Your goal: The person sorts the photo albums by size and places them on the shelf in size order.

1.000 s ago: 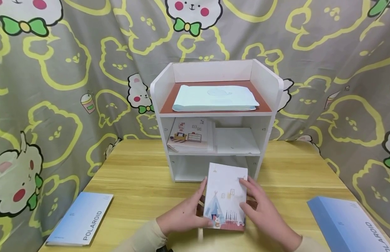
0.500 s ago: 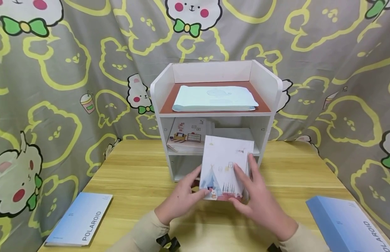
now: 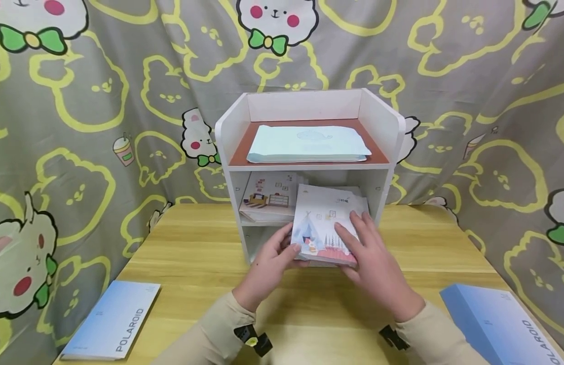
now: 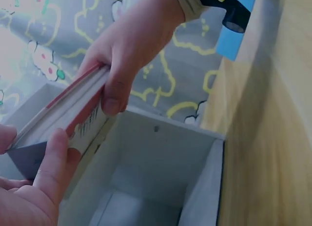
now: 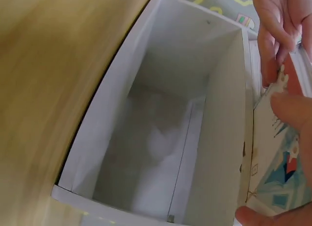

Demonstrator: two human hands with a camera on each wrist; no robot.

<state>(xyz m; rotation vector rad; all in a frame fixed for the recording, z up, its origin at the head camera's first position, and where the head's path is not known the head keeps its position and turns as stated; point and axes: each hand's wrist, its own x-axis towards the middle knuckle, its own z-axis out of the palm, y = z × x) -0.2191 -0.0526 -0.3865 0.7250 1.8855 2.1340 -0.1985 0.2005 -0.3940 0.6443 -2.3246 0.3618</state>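
Observation:
A thick white book (image 3: 325, 223) with a blue tent drawing and a pink lower edge is tilted at the front of the middle shelf. My left hand (image 3: 273, 258) grips its left side, thumb on the cover and fingers underneath. On the right side, my right hand (image 3: 370, 258) holds it with fingers spread over the cover and the thumb at the lower edge. Page edges of the book (image 4: 73, 101) show between both hands in the left wrist view. Its underside, also printed with a tent, shows in the right wrist view. A white shelf unit (image 3: 386, 177) stands behind.
Left on the middle shelf lie illustrated books (image 3: 269, 197). Pale blue packs (image 3: 306, 143) lie on the top shelf. The bottom compartment (image 5: 156, 133) opens below the book. Blue Polaroid albums lie at the table's left (image 3: 113, 319) and right (image 3: 498, 324).
Both hands have lifted the book from in front of the bottom compartment and moved it forward to the middle shelf. It now leans back flatter. The right hand has shifted its hold.

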